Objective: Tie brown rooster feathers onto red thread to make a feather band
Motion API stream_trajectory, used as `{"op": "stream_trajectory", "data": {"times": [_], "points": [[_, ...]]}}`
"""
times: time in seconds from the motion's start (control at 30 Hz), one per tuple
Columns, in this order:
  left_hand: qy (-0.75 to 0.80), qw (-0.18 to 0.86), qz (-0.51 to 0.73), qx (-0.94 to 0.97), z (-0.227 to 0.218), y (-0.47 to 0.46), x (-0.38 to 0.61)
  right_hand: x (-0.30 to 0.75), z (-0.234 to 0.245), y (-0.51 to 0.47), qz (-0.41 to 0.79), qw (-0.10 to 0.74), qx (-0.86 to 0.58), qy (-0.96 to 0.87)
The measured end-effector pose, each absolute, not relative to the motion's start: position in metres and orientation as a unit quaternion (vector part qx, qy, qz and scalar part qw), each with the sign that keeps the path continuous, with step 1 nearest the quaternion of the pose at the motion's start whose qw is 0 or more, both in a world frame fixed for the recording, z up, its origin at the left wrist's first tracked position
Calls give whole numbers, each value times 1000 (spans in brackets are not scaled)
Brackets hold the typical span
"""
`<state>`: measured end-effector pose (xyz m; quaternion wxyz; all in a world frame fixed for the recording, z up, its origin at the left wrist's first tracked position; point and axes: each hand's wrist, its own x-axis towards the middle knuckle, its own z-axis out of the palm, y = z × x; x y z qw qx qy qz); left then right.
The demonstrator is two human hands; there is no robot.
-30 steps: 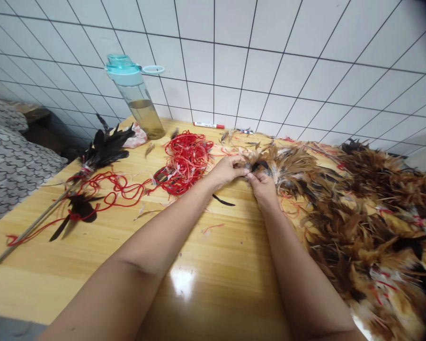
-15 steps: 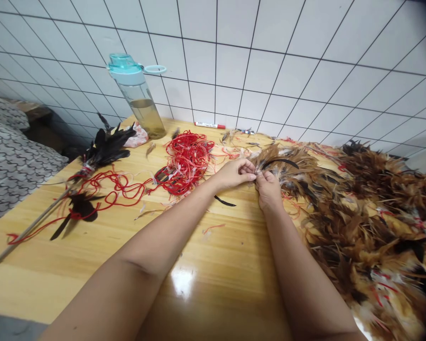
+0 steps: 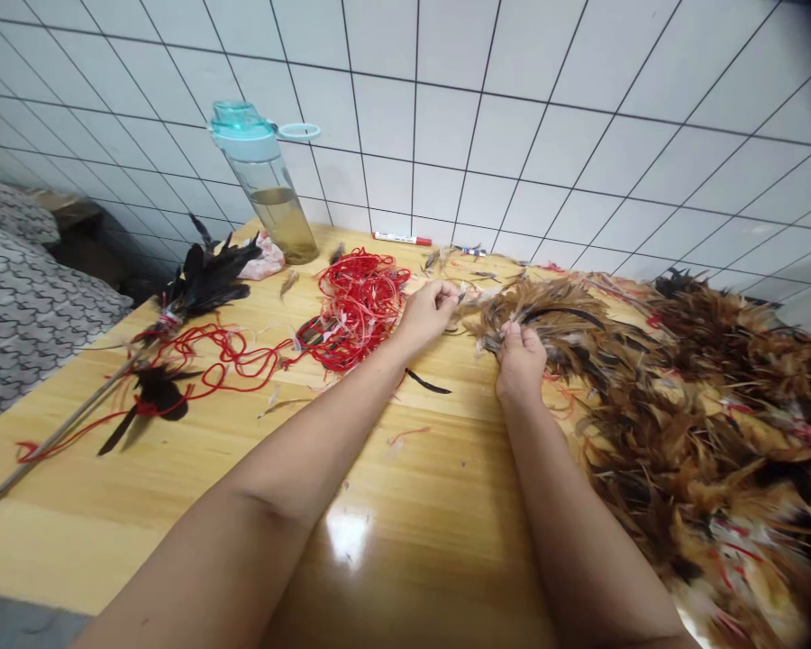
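A big heap of brown and black feathers (image 3: 703,397) covers the right half of the wooden table (image 3: 392,505). My right hand (image 3: 519,359) is closed on a small bunch of feathers (image 3: 547,315) at the heap's left end. My left hand (image 3: 429,311) is pinched on something small I cannot make out, a little to the left of that bunch and beside a tangle of red cord (image 3: 355,306). The two hands are apart.
A black feather duster on a thin stick (image 3: 176,302) lies at the left with loose red cord (image 3: 209,361) round it. A water bottle with a teal lid (image 3: 267,185) and a red marker (image 3: 402,239) stand by the tiled wall. Patterned bedding (image 3: 20,297) lies left of the table.
The hands were together at the feather bunch; now they have drawn apart, the left moving left toward the red cord and the right staying on the bunch, shifted slightly right.
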<state>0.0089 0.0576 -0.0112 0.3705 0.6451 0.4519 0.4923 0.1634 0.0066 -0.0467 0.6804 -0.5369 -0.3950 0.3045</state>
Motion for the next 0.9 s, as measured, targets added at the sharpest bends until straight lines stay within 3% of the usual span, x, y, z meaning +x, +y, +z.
{"op": "stream_trajectory", "data": {"times": [0.23, 0.43, 0.57, 0.73, 0.9], "points": [[402, 388, 333, 760, -2, 55, -1, 162, -46, 6, 261, 692, -553, -384], [490, 266, 434, 708, -10, 62, -7, 161, -53, 7, 241, 682, -579, -376], [494, 172, 425, 739, -7, 69, -5, 157, -55, 7, 220, 655, -601, -402], [471, 27, 305, 827, 16, 91, 14, 154, -56, 8, 209, 651, -604, -409], [452, -27, 142, 880, 23, 112, 30, 155, -55, 6, 192, 638, -611, -427]]}}
